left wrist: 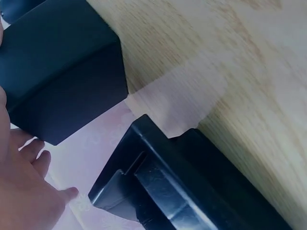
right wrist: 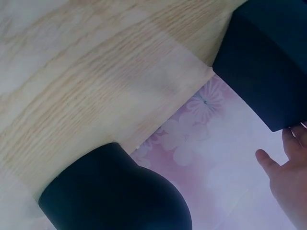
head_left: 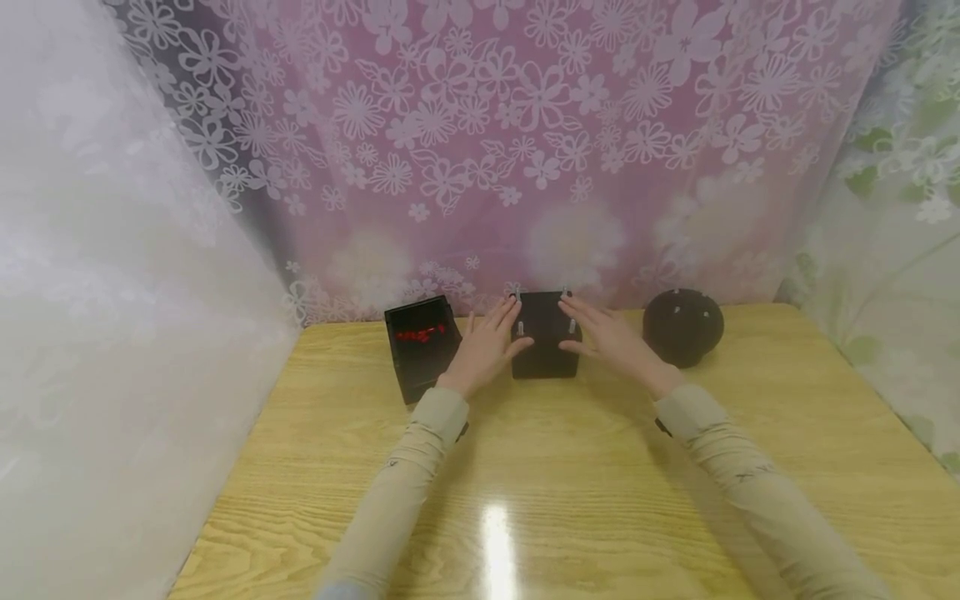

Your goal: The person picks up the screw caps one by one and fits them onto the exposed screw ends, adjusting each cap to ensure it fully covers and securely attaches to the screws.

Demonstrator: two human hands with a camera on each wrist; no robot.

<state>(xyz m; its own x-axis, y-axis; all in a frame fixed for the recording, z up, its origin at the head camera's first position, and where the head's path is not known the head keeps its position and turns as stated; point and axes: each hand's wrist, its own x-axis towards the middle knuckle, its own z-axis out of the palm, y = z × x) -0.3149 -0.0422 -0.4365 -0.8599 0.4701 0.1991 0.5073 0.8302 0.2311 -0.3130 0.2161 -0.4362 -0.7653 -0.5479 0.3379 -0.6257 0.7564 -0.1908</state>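
A black box-shaped block [head_left: 545, 360] stands near the table's back edge, with several small silvery pegs [head_left: 572, 326] upright at the corners of its top. On its left side my left hand [head_left: 483, 346] has its fingers extended toward the top corners. My right hand [head_left: 615, 340] mirrors it on the other side, fingers extended and thumb apart. Both hands are at the upper edges of the block, whose dark side [left wrist: 72, 100] fills part of the left wrist view. Firm contact is hard to tell.
Left of the block lies a black tray [head_left: 408, 367] holding small red pieces [head_left: 422, 334]. To the right stands a rounded black stand [head_left: 681, 333] with several silvery pegs on top. A pink flowered curtain [head_left: 480, 167] hangs behind the wooden table [head_left: 585, 483].
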